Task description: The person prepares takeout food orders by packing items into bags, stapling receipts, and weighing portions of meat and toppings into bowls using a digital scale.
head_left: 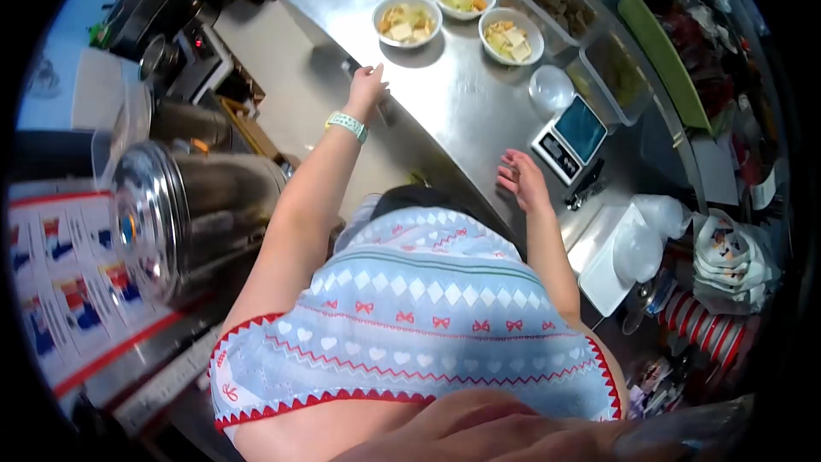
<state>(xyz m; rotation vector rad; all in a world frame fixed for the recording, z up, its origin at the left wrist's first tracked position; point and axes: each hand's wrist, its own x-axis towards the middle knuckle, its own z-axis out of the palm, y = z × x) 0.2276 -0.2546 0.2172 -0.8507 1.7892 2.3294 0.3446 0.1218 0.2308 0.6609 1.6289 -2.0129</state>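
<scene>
My left hand (368, 90), with a patterned band on its wrist, is at the front edge of the steel counter (466, 111). Its fingers curl around a bar-like handle (383, 109) there, partly hidden by the hand. My right hand (523, 181) hovers near the counter's edge with fingers apart and nothing in them. Just beyond it lies a digital scale (560, 154) with a shiny dark platform. A clear round bowl (551, 88) stands beside the scale. Several white bowls (407, 22) of cut pale and orange food stand farther back.
Clear plastic bins (547, 4) with food line the counter's far side, near a green tray (663, 51). To the right are a white tray (611, 261) and plastic bags (637, 248). A large lidded steel pot (222, 210) stands on my left.
</scene>
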